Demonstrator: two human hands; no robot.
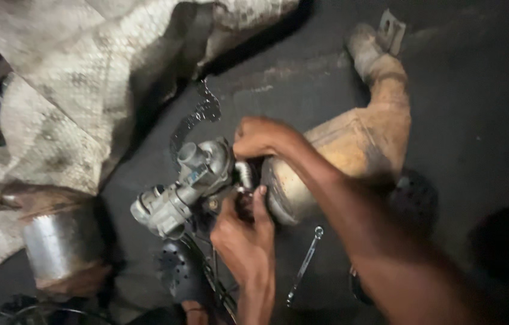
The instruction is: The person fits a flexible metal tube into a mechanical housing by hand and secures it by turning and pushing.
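The grey valve body (185, 186) sits on the dark floor (477, 120), butted against the rusty exhaust piece (351, 150). Looks like heavy, stiff cast metal, probably greasy, so I'd grab it by the chunky housing and not the little ports. Left hand (245, 232) is pinched on the joint between them, right hand (260, 137) clamped over the top of it. Spanner (304, 265) lies just beside, a chain (197, 117) behind, sacking (80, 90) off left.

The valve assembly (185, 183) is lying on the floor (477, 108), butting against the exhaust canister (333, 162) to its right. The wrench (304, 265) is lying in front of the canister, and the woven sack (74, 90) is spreading behind and left.
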